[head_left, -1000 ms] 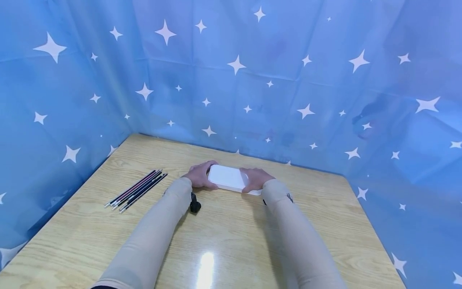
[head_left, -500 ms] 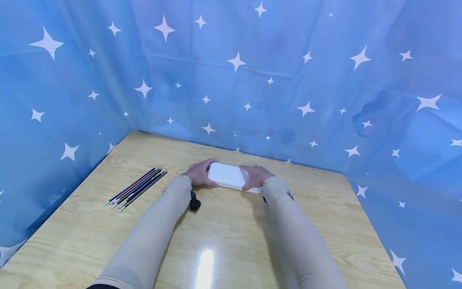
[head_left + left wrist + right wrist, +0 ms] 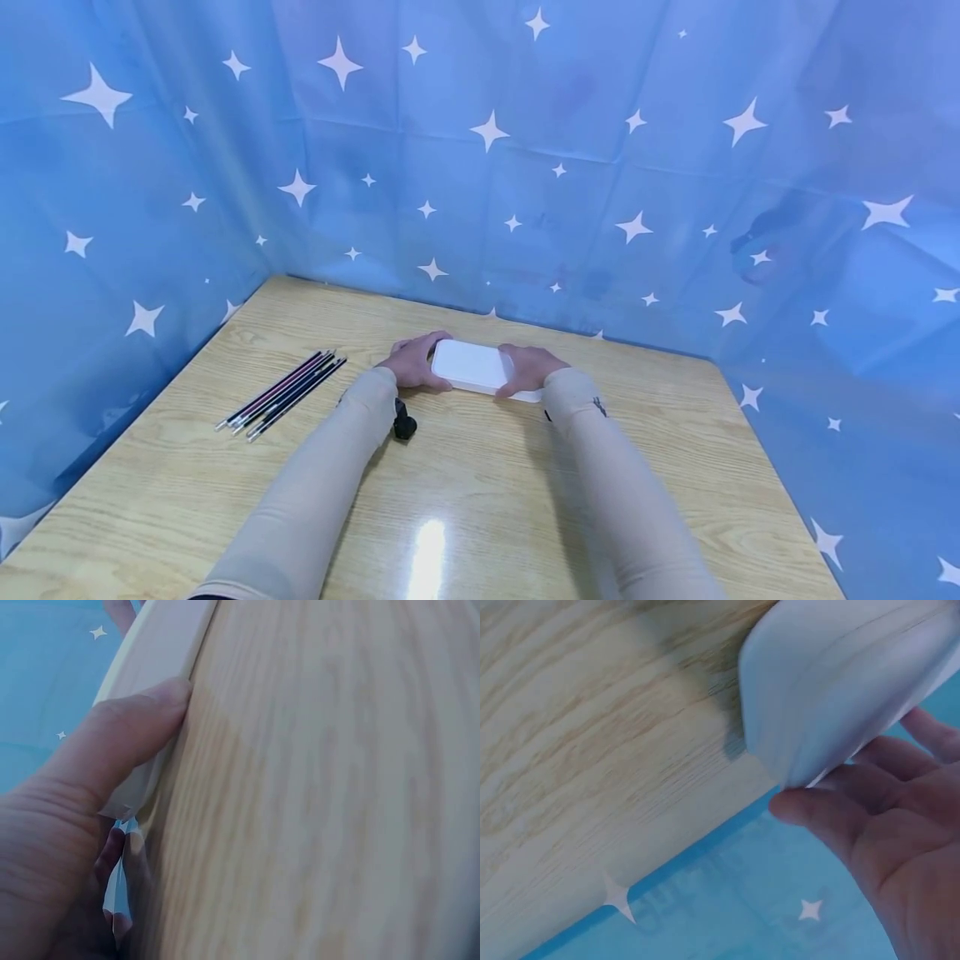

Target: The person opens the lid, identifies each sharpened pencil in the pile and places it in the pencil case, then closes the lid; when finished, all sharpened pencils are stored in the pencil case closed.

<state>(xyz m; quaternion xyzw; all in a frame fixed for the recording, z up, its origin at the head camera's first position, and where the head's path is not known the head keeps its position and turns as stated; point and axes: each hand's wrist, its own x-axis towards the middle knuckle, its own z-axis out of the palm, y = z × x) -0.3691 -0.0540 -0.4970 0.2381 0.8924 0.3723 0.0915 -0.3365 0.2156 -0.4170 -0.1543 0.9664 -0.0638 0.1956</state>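
A flat white box (image 3: 471, 366) with rounded corners lies between my hands at the back middle of the table. My left hand (image 3: 415, 362) grips its left end, thumb along the near side; in the left wrist view that thumb (image 3: 142, 724) presses the box's side wall (image 3: 161, 652), close over the wood. At the other end my right hand (image 3: 528, 370) holds the box, and a white lower edge (image 3: 530, 396) shows past the thumb. The right wrist view has the fingers (image 3: 847, 787) at the rim of the white box (image 3: 817, 682). Its underside is hidden.
Several dark pencils (image 3: 285, 396), one reddish, lie side by side to the left on the wooden table (image 3: 480, 475). A starry blue curtain (image 3: 480, 167) rises behind the table's back edge. A black wrist-worn piece (image 3: 405, 423) hangs beside my left sleeve.
My right thumb has shifted slightly left along the near side of the box. Both arms, the box and the pencils stay about where they were; the head view has tilted a little.
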